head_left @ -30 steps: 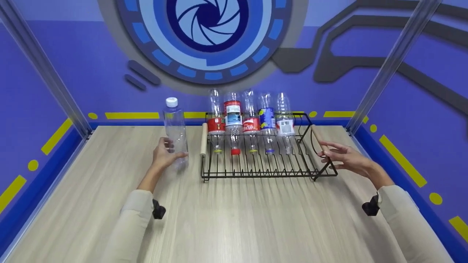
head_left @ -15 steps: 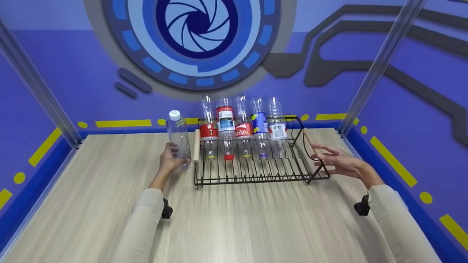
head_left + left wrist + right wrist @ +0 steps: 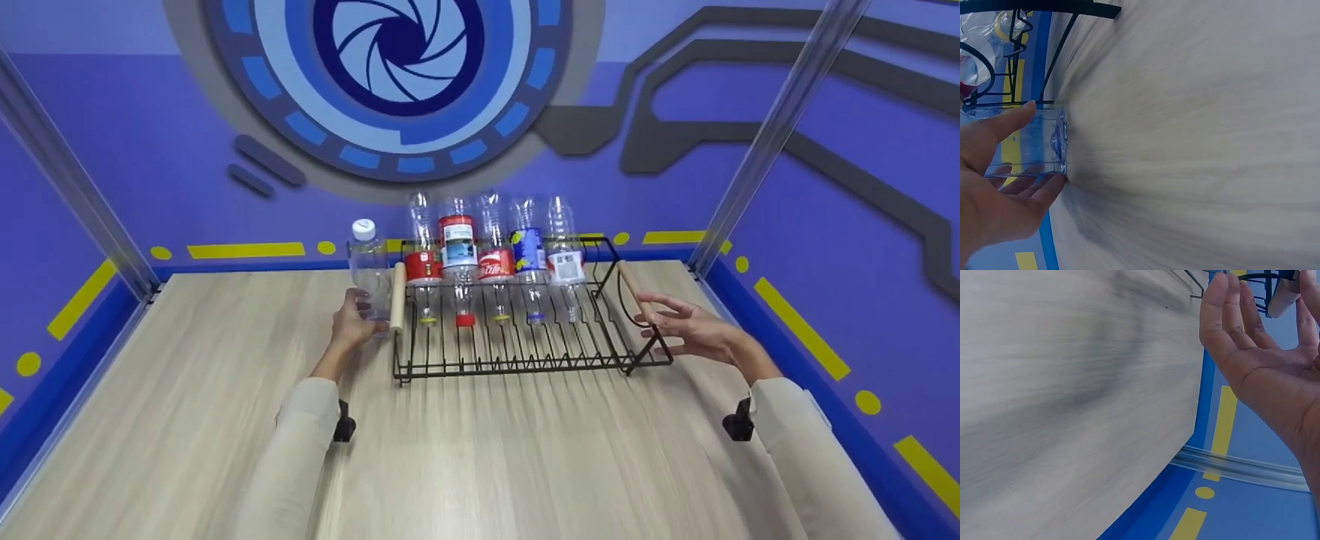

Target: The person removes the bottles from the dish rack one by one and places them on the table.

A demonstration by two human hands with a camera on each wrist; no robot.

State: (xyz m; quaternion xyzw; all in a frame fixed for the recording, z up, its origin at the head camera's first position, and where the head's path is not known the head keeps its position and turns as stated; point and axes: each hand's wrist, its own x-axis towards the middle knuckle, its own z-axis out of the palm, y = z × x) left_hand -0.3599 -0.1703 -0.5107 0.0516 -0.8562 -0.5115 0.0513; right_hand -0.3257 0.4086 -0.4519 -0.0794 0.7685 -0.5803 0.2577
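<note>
My left hand [image 3: 351, 322] grips the lower part of a clear plastic bottle [image 3: 371, 270] with a white cap. The bottle stands nearly upright beside the left wooden handle [image 3: 398, 296] of a black wire dish rack [image 3: 510, 367]. In the left wrist view, my thumb and fingers wrap the bottle's bottom [image 3: 1044, 140], close to the table. My right hand [image 3: 694, 330] touches the front end of the rack's right wooden handle [image 3: 635, 289] with loosely extended fingers; in the right wrist view, the fingers [image 3: 1233, 318] are spread beside it.
Several empty bottles lean cap-down in a row in the rack, among them a red-capped bottle [image 3: 459, 240] and a blue-labelled bottle [image 3: 529, 251]. The rack stands on a wood-grain table [image 3: 480, 450], close to the blue back wall [image 3: 187, 187].
The clear bottle and my left hand have moved right, up against the rack's left handle. My right hand has stayed at the right handle. The head view has shifted slightly.
</note>
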